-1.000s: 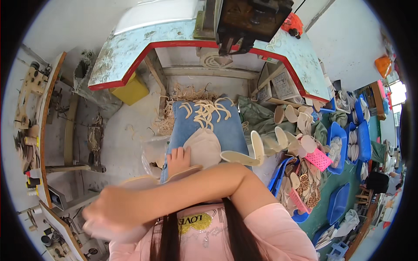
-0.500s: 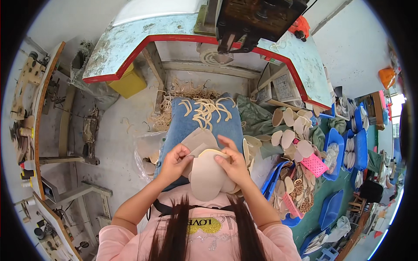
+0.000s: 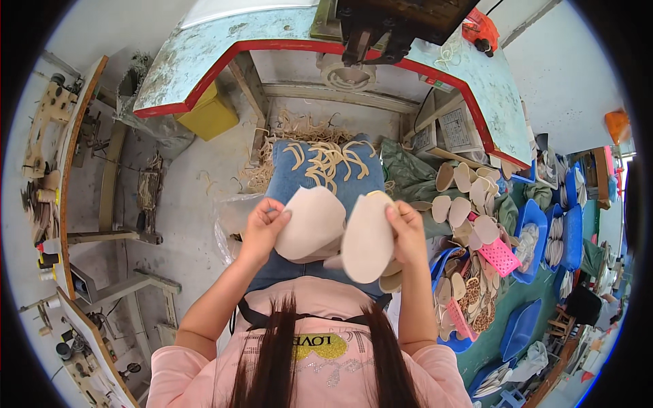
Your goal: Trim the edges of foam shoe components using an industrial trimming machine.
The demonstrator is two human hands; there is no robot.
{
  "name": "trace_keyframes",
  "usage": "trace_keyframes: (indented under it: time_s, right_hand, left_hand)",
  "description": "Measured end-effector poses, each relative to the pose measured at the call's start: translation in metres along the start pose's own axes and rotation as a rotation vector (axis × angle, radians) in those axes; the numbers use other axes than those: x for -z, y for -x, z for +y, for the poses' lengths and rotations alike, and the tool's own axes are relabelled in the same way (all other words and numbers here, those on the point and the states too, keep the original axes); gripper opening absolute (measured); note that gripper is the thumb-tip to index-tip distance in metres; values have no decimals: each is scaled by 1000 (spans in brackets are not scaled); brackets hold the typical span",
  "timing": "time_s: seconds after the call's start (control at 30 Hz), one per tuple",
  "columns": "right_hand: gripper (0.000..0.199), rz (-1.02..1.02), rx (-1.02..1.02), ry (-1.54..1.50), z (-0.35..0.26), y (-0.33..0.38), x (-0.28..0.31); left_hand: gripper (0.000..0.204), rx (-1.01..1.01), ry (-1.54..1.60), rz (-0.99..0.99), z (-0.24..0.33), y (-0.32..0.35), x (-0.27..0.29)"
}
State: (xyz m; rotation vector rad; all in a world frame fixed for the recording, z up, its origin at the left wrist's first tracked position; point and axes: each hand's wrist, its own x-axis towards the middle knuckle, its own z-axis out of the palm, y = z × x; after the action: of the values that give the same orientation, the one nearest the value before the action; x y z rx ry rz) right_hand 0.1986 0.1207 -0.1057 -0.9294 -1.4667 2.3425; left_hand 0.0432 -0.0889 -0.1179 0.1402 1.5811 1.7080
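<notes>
Desk: big pale blue desk with a red edge curves across the top of my view, and a dark machine sits on its far side.

Floor: grey concrete floor on my left, with a yellow box tucked under the desk.

Lap: I'm looking down at a blue denim lap with a heap of thin tan trimmings lying on it, and more of the same spilled on the floor past the knees.

Bins: a row of blue plastic bins off to my right, plus loose beige insole shapes piled near them and a pink perforated basket.

Insole pieces: two beige insole pieces, the left piece and the right piece, both held up over the lap just in front of the chest. They overlap a bit in the middle, and there's another piece or two behind them I can't really make out.

Left hand: my left hand is closed in a pinch on the left piece's edge, fingers curled in.

Right hand: my right hand is gripping the right piece along its outer edge, thumb in front.
</notes>
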Motion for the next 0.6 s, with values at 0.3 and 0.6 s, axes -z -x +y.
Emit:
trace_keyframes:
  time_s: [0.3,0.6]
  right_hand:
    - [21,-153,-97,-218,-14,0,-7]
    - [16,68,134,88,0,7,-28]
  left_hand:
    - [8,-38,163,9,9,-6,0]
    - [12,-116,-37,-265,-12,-10,-5]
